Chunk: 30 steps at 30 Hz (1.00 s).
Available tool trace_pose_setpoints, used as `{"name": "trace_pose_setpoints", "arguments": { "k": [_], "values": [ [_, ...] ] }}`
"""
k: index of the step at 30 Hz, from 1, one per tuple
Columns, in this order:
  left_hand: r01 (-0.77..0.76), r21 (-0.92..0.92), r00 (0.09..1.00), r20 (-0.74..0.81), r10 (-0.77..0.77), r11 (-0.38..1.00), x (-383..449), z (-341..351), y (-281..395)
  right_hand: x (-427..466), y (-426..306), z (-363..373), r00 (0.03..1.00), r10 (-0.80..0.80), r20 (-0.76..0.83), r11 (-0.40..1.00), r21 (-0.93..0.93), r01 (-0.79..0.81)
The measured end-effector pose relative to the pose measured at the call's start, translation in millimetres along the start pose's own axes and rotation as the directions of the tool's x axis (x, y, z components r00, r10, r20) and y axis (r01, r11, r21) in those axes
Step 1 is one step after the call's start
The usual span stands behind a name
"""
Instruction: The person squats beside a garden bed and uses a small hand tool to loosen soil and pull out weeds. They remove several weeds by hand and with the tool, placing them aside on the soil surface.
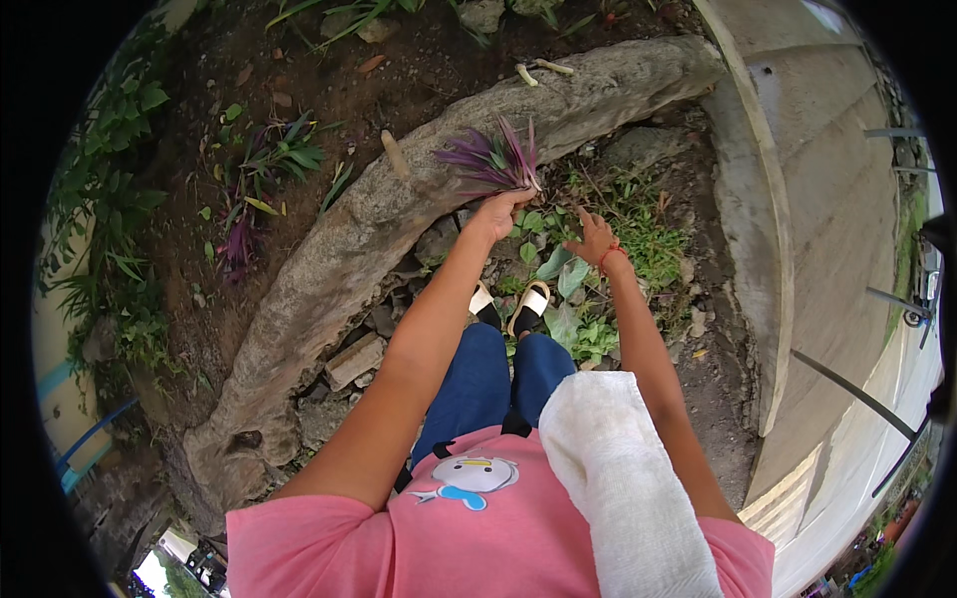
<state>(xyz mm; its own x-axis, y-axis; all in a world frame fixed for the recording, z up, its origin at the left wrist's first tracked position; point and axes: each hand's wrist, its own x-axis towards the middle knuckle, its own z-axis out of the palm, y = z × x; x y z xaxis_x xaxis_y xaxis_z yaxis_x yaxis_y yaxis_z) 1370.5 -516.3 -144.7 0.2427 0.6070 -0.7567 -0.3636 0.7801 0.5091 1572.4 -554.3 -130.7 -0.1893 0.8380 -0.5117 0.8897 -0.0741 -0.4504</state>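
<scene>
My left hand (502, 211) grips the pale stem base of a purple-leaved plant (490, 161), whose long leaves fan up and to the left over a curved stone border (404, 194). To its right, my right hand (594, 238), with a red cord bracelet at the wrist, reaches over low green weeds (647, 232). Its fingers are spread, and nothing shows in them. Broad grey-green leaves (572, 276) lie just below that hand. Pale cut stem pieces (526, 75) rest on top of the border.
More purple and green plants (280, 153) stand in the soil bed beyond the border. Loose rocks and a broken block (355, 361) lie left of my feet. On the right runs a concrete curb (777, 224) beside pavement. A white towel (628, 478) hangs over my front.
</scene>
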Motion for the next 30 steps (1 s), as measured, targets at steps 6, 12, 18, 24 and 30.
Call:
{"name": "trace_pose_setpoints", "arguments": {
  "k": [6, 12, 18, 24, 30],
  "values": [
    [0.022, -0.09, 0.992, 0.123, -0.01, 0.996, -7.4, 7.4, -11.4, 28.8, -23.7, 11.5, 0.986, -0.157, 0.054, 0.805, 0.586, 0.096],
    [0.059, -0.079, 0.949, 0.313, -0.032, 0.995, -4.8, -14.0, -1.7, -3.1, -2.6, 4.8, 0.996, 0.002, 0.085, 0.961, -0.274, 0.021],
    [0.042, 0.086, 0.799, 0.595, -0.085, 0.995, -12.6, -20.7, 11.9, -12.0, 12.6, -37.5, 0.968, 0.199, 0.154, 0.98, -0.035, -0.196],
    [0.029, 0.052, 0.713, 0.699, -0.057, 0.998, -20.8, -16.0, 17.3, 7.8, -32.4, -61.6, 0.928, -0.274, 0.253, 0.282, 0.943, -0.174],
    [0.024, 0.116, 0.73, 0.677, -0.097, 0.993, -27.8, -18.4, 24.2, 11.8, -58.2, -69.4, 0.957, -0.179, 0.23, 0.028, 0.973, -0.229]
  ]
}}
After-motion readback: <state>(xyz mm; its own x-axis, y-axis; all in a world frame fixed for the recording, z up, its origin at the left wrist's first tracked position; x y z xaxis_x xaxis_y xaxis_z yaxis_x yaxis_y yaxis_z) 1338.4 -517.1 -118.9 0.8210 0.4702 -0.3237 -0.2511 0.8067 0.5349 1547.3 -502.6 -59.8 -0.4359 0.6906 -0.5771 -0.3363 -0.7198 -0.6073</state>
